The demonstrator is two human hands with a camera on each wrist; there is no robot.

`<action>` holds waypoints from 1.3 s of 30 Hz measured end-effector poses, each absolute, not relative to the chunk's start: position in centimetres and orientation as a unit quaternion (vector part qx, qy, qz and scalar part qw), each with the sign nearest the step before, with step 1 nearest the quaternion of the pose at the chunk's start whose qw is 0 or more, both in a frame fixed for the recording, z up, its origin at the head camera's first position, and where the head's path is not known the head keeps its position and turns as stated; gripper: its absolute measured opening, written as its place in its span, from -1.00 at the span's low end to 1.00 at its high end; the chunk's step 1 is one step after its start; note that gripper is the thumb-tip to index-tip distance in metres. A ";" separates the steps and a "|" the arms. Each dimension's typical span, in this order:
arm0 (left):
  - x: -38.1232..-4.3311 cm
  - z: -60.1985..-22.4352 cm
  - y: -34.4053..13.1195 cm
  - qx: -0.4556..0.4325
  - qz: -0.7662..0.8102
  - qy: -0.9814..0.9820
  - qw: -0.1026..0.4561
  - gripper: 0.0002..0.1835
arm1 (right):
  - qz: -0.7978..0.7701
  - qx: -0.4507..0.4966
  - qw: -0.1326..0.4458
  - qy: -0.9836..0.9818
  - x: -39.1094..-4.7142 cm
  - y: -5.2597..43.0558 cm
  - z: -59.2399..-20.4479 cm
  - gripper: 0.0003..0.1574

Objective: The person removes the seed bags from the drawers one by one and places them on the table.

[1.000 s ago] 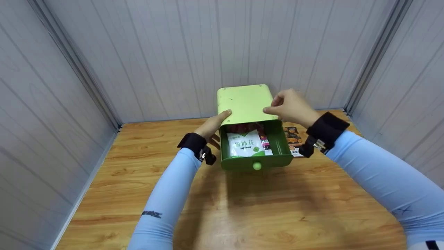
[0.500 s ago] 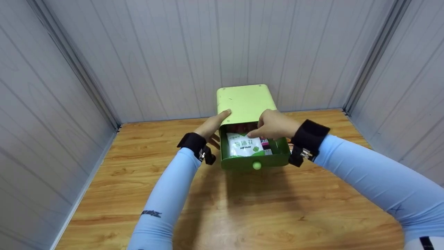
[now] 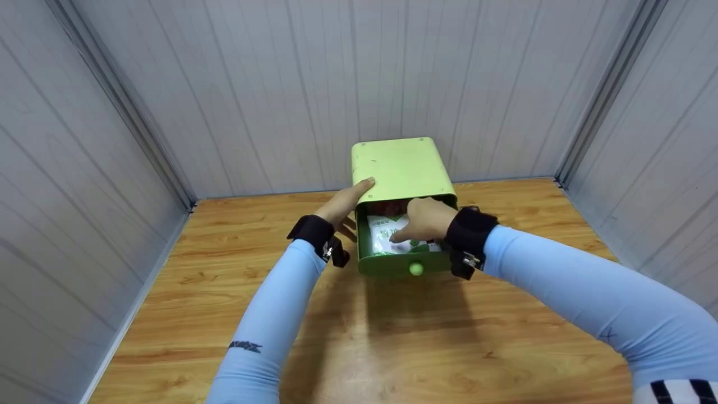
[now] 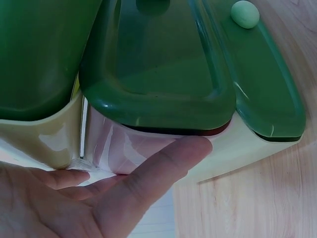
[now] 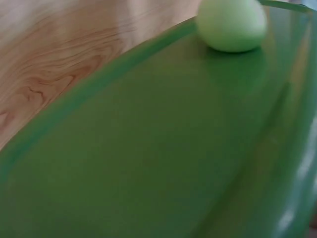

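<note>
A small light green drawer cabinet (image 3: 398,168) stands near the back wall with its dark green top drawer (image 3: 387,265) pulled out. My left hand (image 3: 343,206) rests on the cabinet's left side, thumb over the top edge. In the left wrist view its thumb (image 4: 158,171) lies straight along the housing beside green drawer fronts (image 4: 163,64). My right hand (image 3: 427,220) reaches into the open drawer, thumb over a white packet (image 3: 381,230) with green print; its other fingers are hidden. Something dark red (image 3: 387,207) lies behind the packet.
A pale green round knob (image 3: 415,269) sticks out from the drawer front. The cabinet stands on a wood-grain table (image 3: 252,292), with grey panel walls (image 3: 269,95) at the back and both sides.
My right hand has come down and left from the cabinet's top right corner into the drawer, over the packet. The printed card right of the cabinet is now hidden. My left hand stays put.
</note>
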State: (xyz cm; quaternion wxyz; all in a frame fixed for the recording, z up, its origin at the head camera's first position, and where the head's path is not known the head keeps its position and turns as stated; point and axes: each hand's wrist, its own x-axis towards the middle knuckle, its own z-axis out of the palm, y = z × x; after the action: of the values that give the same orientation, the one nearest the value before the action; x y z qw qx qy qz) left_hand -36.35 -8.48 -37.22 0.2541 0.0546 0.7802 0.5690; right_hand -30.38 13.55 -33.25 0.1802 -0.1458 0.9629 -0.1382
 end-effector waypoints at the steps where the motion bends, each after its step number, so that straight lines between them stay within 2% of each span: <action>1: -36.3 -37.2 -8.4 0.054 0.569 0.780 0.256 0.02 | -0.136 -0.145 0.181 0.963 -30.4 13.5 -33.4 -0.26; 11: -36.2 -37.1 -8.4 0.063 0.568 0.779 0.259 0.01 | -0.107 -0.144 0.182 0.967 -30.4 12.8 -34.1 -0.19; 20: -36.3 -37.3 -8.3 0.066 0.567 0.779 0.259 0.01 | -0.085 -0.164 0.152 0.971 -30.3 12.6 -34.8 -0.11; 39: -36.2 -37.2 -8.2 0.062 0.572 0.777 0.256 0.00 | -0.197 -0.106 0.150 0.963 -30.8 13.3 -35.5 -0.18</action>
State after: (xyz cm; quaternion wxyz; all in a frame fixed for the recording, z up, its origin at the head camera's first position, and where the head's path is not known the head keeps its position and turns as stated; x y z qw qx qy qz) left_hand -36.16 -8.19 -37.25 0.2561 0.0617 0.7768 0.5720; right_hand -30.78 13.34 -35.54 0.1502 -0.1065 0.9630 -0.1966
